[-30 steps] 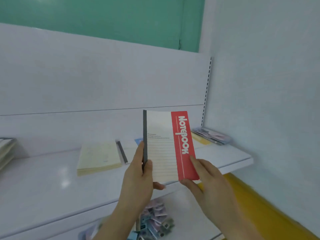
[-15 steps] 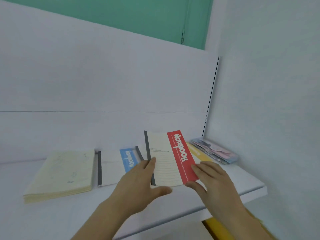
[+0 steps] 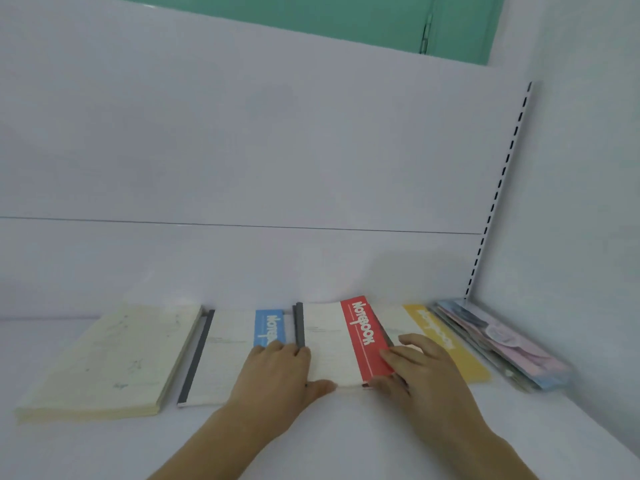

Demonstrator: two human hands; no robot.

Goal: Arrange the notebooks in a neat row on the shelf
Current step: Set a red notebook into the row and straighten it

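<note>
A red-striped notebook (image 3: 332, 344) lies flat on the white shelf (image 3: 104, 445), between a blue-striped notebook (image 3: 228, 355) on its left and a yellow-striped notebook (image 3: 446, 348) on its right. My left hand (image 3: 277, 375) grips its dark spine edge, thumb at the near edge. Against its red right edge my right hand (image 3: 419, 372) presses, fingers curled over the near corner. A cream pad (image 3: 110, 358) lies at the far left of the row.
A plastic-wrapped pack of pastel items (image 3: 502, 344) lies in the shelf's right corner beside the side wall. The white back panel (image 3: 242, 168) rises behind the row, with a slotted upright (image 3: 495, 202) at its right end.
Both hands lowered the red-striped notebook from upright in the air down flat onto the shelf, between the blue and yellow ones. The camera has moved closer to the shelf.
</note>
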